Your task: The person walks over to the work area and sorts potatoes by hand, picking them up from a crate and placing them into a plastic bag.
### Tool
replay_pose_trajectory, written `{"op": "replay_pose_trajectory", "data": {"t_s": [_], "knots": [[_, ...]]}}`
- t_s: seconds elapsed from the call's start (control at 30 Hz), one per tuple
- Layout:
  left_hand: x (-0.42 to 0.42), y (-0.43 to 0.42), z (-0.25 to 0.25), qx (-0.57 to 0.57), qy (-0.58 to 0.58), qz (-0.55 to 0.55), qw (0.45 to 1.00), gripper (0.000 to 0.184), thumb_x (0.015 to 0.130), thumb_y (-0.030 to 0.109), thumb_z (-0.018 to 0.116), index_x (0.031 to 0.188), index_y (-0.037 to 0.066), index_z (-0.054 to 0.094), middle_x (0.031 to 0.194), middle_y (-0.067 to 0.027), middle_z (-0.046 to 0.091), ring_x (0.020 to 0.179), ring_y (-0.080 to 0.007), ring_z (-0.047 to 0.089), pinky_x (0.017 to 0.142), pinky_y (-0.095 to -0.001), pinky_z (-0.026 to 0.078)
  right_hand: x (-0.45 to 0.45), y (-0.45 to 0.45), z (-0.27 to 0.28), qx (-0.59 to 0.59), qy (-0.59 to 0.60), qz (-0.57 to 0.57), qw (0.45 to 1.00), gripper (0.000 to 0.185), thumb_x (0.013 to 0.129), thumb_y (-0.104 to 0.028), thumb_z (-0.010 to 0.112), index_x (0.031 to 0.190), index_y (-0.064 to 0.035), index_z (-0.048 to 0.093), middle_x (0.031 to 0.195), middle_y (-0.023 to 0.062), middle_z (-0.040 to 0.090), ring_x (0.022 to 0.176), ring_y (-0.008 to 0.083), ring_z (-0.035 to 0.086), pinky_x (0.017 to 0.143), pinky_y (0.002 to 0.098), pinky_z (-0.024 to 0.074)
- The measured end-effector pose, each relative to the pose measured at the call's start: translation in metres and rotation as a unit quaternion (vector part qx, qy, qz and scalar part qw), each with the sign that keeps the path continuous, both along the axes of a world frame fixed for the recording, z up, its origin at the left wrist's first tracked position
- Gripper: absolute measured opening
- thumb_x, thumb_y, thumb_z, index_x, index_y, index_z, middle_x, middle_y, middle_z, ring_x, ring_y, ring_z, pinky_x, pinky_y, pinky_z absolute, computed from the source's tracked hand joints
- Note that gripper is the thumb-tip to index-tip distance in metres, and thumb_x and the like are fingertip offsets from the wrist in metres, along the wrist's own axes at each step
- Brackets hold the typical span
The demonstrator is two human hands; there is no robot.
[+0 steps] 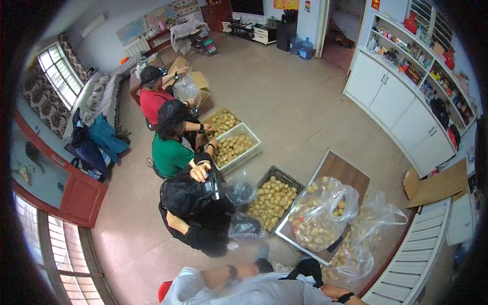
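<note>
At the bottom edge, my left hand [247, 269] is smeared by motion beyond a dark wristband, beside the pale striped clothing [203, 291]; what it holds, if anything, is unclear. Only a small part of my right hand [357, 301] shows past a black wristband at the lower edge, with its fingers hidden. A black item [309, 268] lies between my arms. Ahead, clear plastic bags of potatoes [315, 223] rest on a wood-topped board [351, 173], and another clear bag [356, 254] lies beside it. A black crate [283, 175] holds potatoes.
To the left sit a person in black [203, 229], a person in green [170, 155] and a person in red [152, 104]. A white crate [244, 161] of potatoes stands before them. White cabinets [394, 101] and a slatted radiator [414, 254] are at the right.
</note>
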State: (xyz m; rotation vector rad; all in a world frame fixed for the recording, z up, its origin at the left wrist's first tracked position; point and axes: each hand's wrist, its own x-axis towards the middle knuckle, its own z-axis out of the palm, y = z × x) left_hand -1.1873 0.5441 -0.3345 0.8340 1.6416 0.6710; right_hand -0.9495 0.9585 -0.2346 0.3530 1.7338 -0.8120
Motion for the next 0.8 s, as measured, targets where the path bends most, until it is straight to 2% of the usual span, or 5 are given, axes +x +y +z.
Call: {"op": "replay_pose_trajectory", "data": {"t_s": [0.1, 0.33, 0.57, 0.7, 0.8], "knots": [[-0.008, 0.017, 0.037, -0.030, -0.014, 0.008, 0.999, 0.026, 0.086, 0.026, 0.055, 0.096, 0.004, 0.065, 0.087, -0.0082, 0.067, 0.082, -0.0195, 0.060, 0.075, -0.0360, 0.048, 0.022, 0.028, -0.052, -0.308, 0.347, 0.126, 0.877, 0.024, 0.075, -0.022, 0.056, 0.077, 0.0010, 0.063, 0.080, 0.0213, 0.063, 0.076, 0.0319, 0.061, 0.070, 0.0411, 0.0472], [0.019, 0.058, 0.044, -0.085, -0.040, 0.026, 0.995, 0.030, 0.085, 0.032, 0.059, 0.100, 0.007, 0.066, 0.089, -0.0061, 0.067, 0.083, -0.0172, 0.060, 0.077, -0.0352, 0.049, 0.048, 0.073, -0.109, -0.133, 0.079, 0.053, 0.987, 0.021, 0.078, -0.020, 0.056, 0.079, -0.0007, 0.065, 0.084, 0.0228, 0.063, 0.082, 0.0372, 0.060, 0.073, 0.0438, 0.0480], [0.051, 0.122, 0.063, -0.197, -0.054, -0.047, 0.978, 0.043, 0.080, 0.038, 0.065, 0.107, 0.006, 0.066, 0.102, -0.0137, 0.066, 0.096, -0.0250, 0.061, 0.088, -0.0401, 0.047, 0.071, 0.093, -0.124, -0.216, 0.324, 0.381, 0.838, 0.022, 0.079, -0.020, 0.056, 0.082, -0.0007, 0.065, 0.087, 0.0243, 0.063, 0.084, 0.0389, 0.060, 0.075, 0.0449, 0.0477], [0.068, 0.110, -0.025, -0.185, 0.073, -0.058, 0.978, 0.067, 0.075, 0.044, 0.071, 0.125, 0.004, 0.054, 0.126, -0.0258, 0.052, 0.119, -0.0385, 0.049, 0.101, -0.0465, 0.040, 0.064, 0.074, -0.102, -0.056, 0.208, -0.166, 0.962, 0.035, 0.079, -0.029, 0.057, 0.099, -0.0007, 0.061, 0.098, 0.0250, 0.062, 0.095, 0.0406, 0.058, 0.082, 0.0469, 0.0449], [0.077, 0.101, -0.042, -0.160, 0.080, -0.088, 0.980, 0.081, 0.072, 0.046, 0.073, 0.135, 0.005, 0.044, 0.137, -0.0308, 0.039, 0.128, -0.0440, 0.038, 0.107, -0.0484, 0.034, 0.072, 0.061, -0.141, 0.081, 0.326, -0.150, 0.930, 0.046, 0.076, -0.026, 0.062, 0.116, -0.0040, 0.056, 0.123, 0.0251, 0.051, 0.116, 0.0420, 0.046, 0.098, 0.0479, 0.0378]]}}
